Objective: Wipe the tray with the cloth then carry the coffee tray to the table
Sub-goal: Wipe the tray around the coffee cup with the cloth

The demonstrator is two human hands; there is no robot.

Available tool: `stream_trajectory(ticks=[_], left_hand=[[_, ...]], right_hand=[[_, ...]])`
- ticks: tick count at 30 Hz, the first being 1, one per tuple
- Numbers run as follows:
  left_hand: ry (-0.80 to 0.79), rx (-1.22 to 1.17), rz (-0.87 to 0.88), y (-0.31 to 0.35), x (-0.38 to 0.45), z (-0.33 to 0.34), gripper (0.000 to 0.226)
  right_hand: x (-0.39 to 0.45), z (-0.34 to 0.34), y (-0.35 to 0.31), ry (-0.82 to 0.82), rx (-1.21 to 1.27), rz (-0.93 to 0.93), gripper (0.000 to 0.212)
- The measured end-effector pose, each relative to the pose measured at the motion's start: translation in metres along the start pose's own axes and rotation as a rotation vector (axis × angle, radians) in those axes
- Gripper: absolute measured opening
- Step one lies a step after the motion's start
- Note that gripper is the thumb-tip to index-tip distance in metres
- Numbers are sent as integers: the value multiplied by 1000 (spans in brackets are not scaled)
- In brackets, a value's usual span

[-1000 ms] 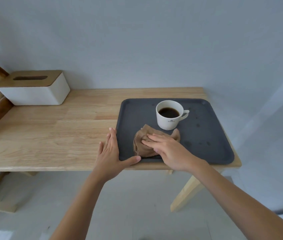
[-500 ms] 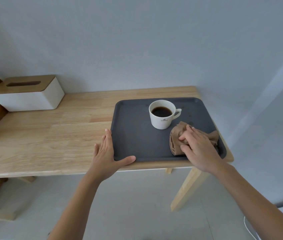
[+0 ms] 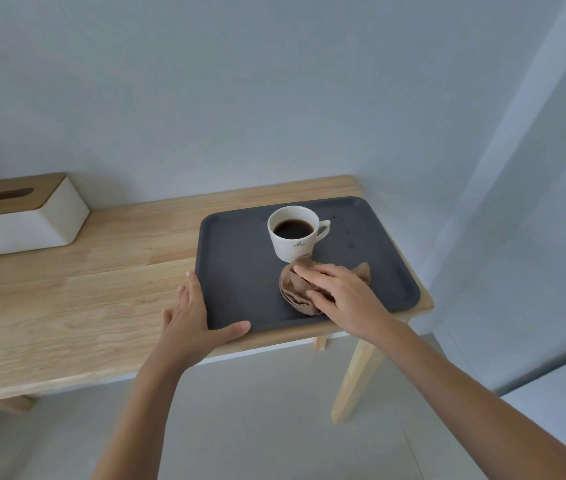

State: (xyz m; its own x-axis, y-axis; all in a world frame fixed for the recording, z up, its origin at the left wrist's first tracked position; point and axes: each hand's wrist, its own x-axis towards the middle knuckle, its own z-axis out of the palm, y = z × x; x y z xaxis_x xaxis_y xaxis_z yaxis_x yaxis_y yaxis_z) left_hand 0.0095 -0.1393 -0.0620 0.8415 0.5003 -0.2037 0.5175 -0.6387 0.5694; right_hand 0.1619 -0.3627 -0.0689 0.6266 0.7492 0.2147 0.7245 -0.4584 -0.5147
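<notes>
A dark grey tray point(image 3: 240, 271) lies at the right end of a wooden bench point(image 3: 84, 299). On its far half stands a white cup of black coffee point(image 3: 293, 237), handle to the right. A crumpled brown cloth point(image 3: 295, 289) lies on the tray just in front of the cup, touching its base. My right hand point(image 3: 340, 292) presses flat on the cloth, fingers pointing left. My left hand point(image 3: 195, 320) braces the tray's front left corner, fingers along the left rim and thumb along the front rim. Small dark drops point(image 3: 347, 233) mark the tray to the right of the cup.
A white tissue box with a wooden lid point(image 3: 15, 216) sits at the far left of the bench, against the grey wall. The tray's right edge reaches nearly to the bench end. Pale floor lies below, with a bench leg point(image 3: 354, 379) at the right.
My right hand has slid the cloth back left from the tray's front right corner to just in front of the cup. My left hand still holds the same corner.
</notes>
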Motion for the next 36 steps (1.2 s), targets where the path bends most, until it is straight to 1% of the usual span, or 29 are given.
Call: stream_trajectory(ticks=[6,9,11,12,14,15,17,20,25,28,30,32,34,36], left_hand=[[-56,85,-35,8,6,-6,132],[-81,138,-53,11,9,-8,131],[-103,160,-61,18,12,-5,130],[-96,152,-71,24,12,-1,130],[-28,84,-119,38,12,11,131],[29,58,-143,43,13,17,134],[143,117,-148,49,13,30,143],[214,237,-136,46,16,39,154],[221,284,-156,45,19,41,155],[230,281,-170,45,18,41,155],[222,270,-172,44,18,40,153],[208,206,-164,47,20,38,149],[243,87,-106,55,26,36,141],[281,-39,-8,70,34,33,129]], right_hand=[[-12,-18,24,73,-40,114,36],[-15,-31,40,145,-131,242,35],[-14,-33,42,168,-157,291,35],[-13,-32,39,147,-142,296,37],[-13,-26,31,36,-115,304,48],[-14,-23,29,-16,-149,293,55],[-13,-20,31,-56,-271,261,62],[-4,-21,39,-65,-368,269,57],[23,-26,54,-101,-405,270,53],[30,-32,58,-180,-367,264,53],[32,-40,54,-203,-276,272,52],[38,-51,49,-88,-157,243,48],[51,-60,43,51,-17,174,43],[64,-63,39,74,95,155,40]])
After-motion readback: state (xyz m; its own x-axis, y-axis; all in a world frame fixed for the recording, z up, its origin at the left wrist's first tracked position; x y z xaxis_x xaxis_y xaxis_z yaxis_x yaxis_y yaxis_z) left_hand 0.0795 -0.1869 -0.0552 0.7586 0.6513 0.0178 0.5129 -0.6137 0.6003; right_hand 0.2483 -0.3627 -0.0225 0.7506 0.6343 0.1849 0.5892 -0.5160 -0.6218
